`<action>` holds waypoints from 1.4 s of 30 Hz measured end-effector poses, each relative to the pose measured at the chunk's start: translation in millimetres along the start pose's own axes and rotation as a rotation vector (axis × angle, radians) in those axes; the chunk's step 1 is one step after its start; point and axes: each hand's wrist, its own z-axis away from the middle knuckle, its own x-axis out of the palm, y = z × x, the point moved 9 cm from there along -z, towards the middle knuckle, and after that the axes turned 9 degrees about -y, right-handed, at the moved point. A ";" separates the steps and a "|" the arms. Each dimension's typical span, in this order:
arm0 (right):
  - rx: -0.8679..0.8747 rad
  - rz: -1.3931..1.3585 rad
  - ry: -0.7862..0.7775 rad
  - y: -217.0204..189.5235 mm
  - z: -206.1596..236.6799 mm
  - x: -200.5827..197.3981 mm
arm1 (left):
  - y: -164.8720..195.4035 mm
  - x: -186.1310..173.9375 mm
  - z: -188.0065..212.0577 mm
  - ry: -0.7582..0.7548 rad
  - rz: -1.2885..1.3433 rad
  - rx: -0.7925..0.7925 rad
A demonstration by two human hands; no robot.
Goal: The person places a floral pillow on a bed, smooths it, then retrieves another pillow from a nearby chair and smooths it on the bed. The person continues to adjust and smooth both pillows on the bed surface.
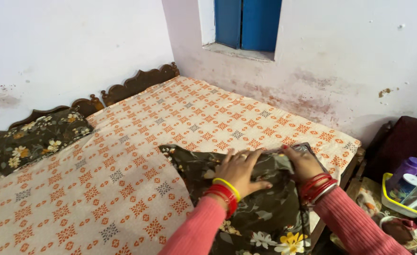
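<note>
Fingers of left hand (239, 171) flat, right hand (303, 163) curled, both gripless atop dark floral pillowcase (260, 208) beneath.

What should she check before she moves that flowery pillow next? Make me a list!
1. Both hands on the dark floral pillow: ok, left hand lies flat on top and right hand is at its far edge.
2. Firm grip: cannot tell, the fingers look flat rather than curled.
3. Pillow fully on the bed: not ok, its near end hangs past the patterned bedsheet.
4. Second floral pillow at the headboard: ok, lying apart.
5. Yellow tray beside the bed: ok, apart from the pillow.
</note>
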 end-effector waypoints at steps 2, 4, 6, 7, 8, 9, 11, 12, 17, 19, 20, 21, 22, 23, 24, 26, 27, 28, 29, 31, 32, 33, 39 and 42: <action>-0.006 0.197 -0.022 -3.4 2.7 -1.2 | -12.2 23.9 -7.6 -0.179 0.058 -0.200; 0.042 0.276 -0.051 12.2 0.1 -2.4 | -12.9 25.5 -9.9 -0.135 0.021 -0.180; -0.238 0.141 -0.006 12.6 -0.9 -4.1 | -16.0 22.2 -7.0 -0.059 0.020 -0.156; -0.376 0.071 0.014 17.1 1.4 -6.1 | -17.1 18.2 -5.6 -0.006 0.038 -0.140; -0.452 0.069 0.023 28.5 4.1 -7.8 | -17.2 13.3 -3.2 0.045 0.058 -0.125; -0.530 0.066 0.032 41.4 7.5 -7.8 | -21.3 11.1 -1.4 0.055 0.083 -0.158; -0.405 0.187 0.071 88.9 4.8 -7.4 | -28.8 2.5 0.4 0.079 0.131 -0.220; -0.195 0.307 0.101 126.4 4.3 -9.1 | -27.7 -10.6 2.2 0.174 0.123 -0.203; -0.462 0.358 0.197 176.6 36.9 -12.0 | -41.2 -61.8 8.6 0.426 0.104 -0.285; -0.574 0.569 0.391 170.7 47.1 -8.6 | -41.4 -72.8 11.4 0.475 0.167 -0.259; -0.628 0.675 0.488 164.6 52.4 -5.8 | -41.4 -76.4 13.2 0.500 0.199 -0.247; -0.617 0.635 0.508 163.3 48.7 -5.8 | -42.2 -77.6 14.9 0.514 0.192 -0.271; -0.604 0.594 0.527 159.8 42.4 -4.8 | -42.8 -77.0 16.3 0.527 0.185 -0.294; -0.587 0.553 0.546 155.5 38.6 -4.1 | -44.3 -75.1 18.4 0.538 0.180 -0.318; -0.545 0.543 0.523 154.1 32.5 -2.9 | -50.6 -70.4 19.7 0.528 0.217 -0.359; -0.466 0.520 0.482 150.4 19.0 -2.9 | -68.2 -60.2 22.0 0.509 0.292 -0.436; -0.455 0.488 0.496 143.7 14.5 -4.1 | -75.2 -60.5 24.3 0.539 0.266 -0.429; -0.445 0.458 0.508 134.5 8.6 -5.2 | -85.5 -62.4 26.1 0.570 0.239 -0.425; -0.437 0.427 0.517 124.2 4.0 -5.8 | -97.0 -65.2 29.7 0.602 0.210 -0.420; -0.464 0.282 0.383 102.8 -1.9 -1.4 | -139.7 -67.8 43.3 0.667 0.390 -0.495; -0.480 0.209 0.317 87.4 -4.8 -0.3 | -160.6 -68.9 53.2 0.658 0.402 -0.587; -0.555 0.350 0.340 61.7 0.0 1.1 | -179.1 -70.3 64.1 0.649 0.413 -0.677; -0.459 1.107 0.301 -29.0 -6.1 39.5 | -130.6 -55.4 53.4 0.644 0.129 -0.440; -0.567 1.198 0.230 -39.0 9.7 65.2 | -73.1 17.0 15.2 0.091 0.025 -0.208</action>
